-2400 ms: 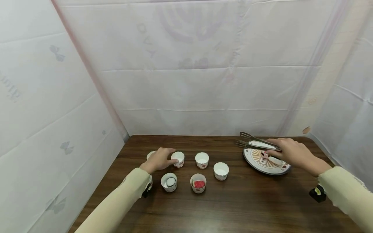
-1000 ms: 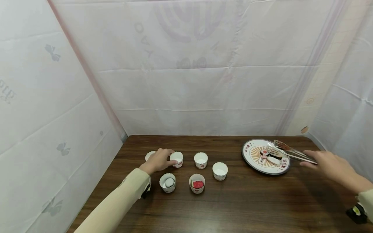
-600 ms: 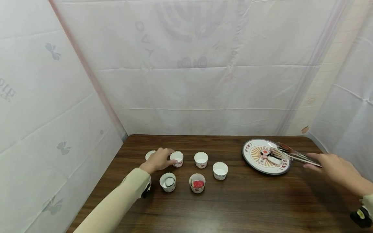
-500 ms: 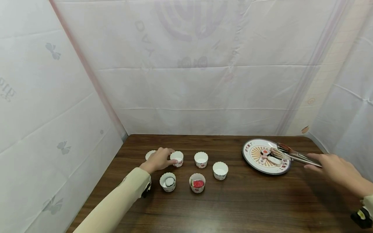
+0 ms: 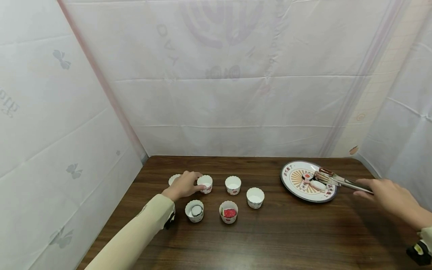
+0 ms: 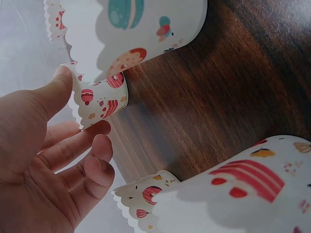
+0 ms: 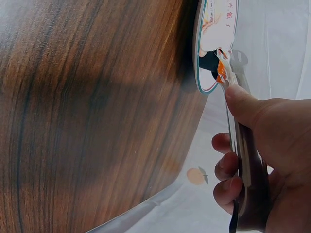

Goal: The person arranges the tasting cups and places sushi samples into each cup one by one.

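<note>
My left hand [image 5: 183,186] holds the rim of a white paper baking cup [image 5: 207,186] in the back row. In the left wrist view the thumb lies on one side of that patterned cup [image 6: 99,99], with fingers at the other. My right hand [image 5: 393,197] grips metal tongs [image 5: 349,183], whose tips reach over the plate [image 5: 286,186]. Between the tips, an orange-topped piece [image 7: 221,72] shows in the right wrist view; its kind is partly hidden. On the plate also lie a sushi roll with a red centre [image 5: 307,176] and a white oblong piece [image 5: 318,185].
Other baking cups stand about: one back middle [image 5: 233,185], one to the right [image 5: 255,198], one with a white round piece [image 5: 194,211], one with a red-topped piece [image 5: 228,212]. Another cup [image 5: 173,179] is partly behind the left hand. White cloth walls [image 5: 202,112] surround the wooden table [image 5: 287,236].
My right hand drew back to the right, then stayed over the plate's right side. The tongs' tips have come closer together around the piece there. My left hand has kept still on the cup.
</note>
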Tool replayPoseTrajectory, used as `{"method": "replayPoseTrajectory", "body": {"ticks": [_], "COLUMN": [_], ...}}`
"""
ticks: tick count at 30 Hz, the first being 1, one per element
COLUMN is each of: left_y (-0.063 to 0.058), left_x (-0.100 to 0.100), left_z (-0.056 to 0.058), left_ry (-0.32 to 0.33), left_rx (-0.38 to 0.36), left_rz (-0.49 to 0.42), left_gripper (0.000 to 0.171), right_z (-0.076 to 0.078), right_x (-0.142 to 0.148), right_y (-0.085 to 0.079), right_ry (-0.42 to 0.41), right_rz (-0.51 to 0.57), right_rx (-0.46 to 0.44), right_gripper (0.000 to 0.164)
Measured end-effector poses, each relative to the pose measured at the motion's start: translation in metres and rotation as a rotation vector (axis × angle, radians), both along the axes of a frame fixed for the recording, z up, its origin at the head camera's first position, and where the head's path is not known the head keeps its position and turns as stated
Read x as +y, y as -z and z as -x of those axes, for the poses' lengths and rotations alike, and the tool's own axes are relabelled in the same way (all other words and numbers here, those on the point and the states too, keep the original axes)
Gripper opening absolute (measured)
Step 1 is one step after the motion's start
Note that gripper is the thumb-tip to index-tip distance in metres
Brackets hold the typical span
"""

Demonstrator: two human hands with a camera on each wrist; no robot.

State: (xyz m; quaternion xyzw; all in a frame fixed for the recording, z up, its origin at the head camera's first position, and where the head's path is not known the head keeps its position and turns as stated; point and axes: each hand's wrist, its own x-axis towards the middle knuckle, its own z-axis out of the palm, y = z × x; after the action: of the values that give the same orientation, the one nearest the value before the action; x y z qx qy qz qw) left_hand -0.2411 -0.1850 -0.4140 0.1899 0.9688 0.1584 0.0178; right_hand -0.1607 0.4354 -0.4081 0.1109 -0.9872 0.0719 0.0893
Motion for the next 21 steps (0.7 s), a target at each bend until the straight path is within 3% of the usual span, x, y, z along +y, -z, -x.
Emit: {"method": "replayPoseTrajectory", "body": {"ticks": [11, 21], "left_y": [-0.0022, 0.0000], "left_x": [0.0011, 0.0000], "left_z": [-0.0017, -0.0005], "left_ry": [-0.001, 0.002], "left_rx": [-0.005, 0.005], "left_rz": [0.000, 0.012], "left_gripper": [0.051, 0.052], "right_z": [0.0010, 0.0011], "right_x": [0.0034, 0.0053], "right_y": [-0.0042, -0.0052], "right_ry": [0.035, 0.050], "right_rz": [-0.021, -0.042], "right_rx": [-0.047, -0.030], "right_gripper": [0.055, 0.048]}}
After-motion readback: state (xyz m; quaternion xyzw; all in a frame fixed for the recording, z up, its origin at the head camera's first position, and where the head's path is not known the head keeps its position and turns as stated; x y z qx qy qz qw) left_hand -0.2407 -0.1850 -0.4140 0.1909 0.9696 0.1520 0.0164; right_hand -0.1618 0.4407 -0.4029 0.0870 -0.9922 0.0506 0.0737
